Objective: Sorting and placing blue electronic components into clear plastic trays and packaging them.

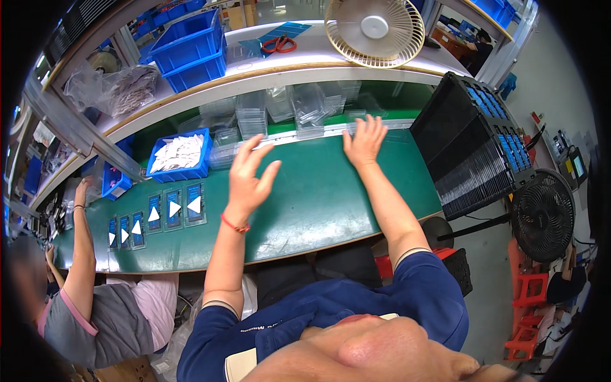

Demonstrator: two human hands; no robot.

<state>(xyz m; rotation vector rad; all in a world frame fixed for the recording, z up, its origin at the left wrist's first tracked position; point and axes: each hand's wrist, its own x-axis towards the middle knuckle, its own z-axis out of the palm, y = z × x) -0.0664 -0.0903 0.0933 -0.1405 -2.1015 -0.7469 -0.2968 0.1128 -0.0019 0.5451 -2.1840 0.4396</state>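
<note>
My left hand (251, 175) is raised over the green tabletop, fingers spread, with nothing in it. My right hand (366, 141) reaches to the back of the table, fingers stretched out and apart; its fingertips are close to some clear plastic pieces (356, 113). I cannot tell whether they touch. Stacks of clear plastic cases (252, 114) stand along the back under the shelf, beyond both hands. Left of my left hand lies a row of flat blue pieces (173, 207) in clear trays, several with a white triangle on top.
A blue bin of white packets (178, 153) sits left on the table (305, 210). At the right a black rack (471, 146) holds thin upright sheets. The shelf above carries blue crates (188, 51), red scissors (278, 44) and a fan (374, 28). A co-worker's arm (81, 235) reaches in at left.
</note>
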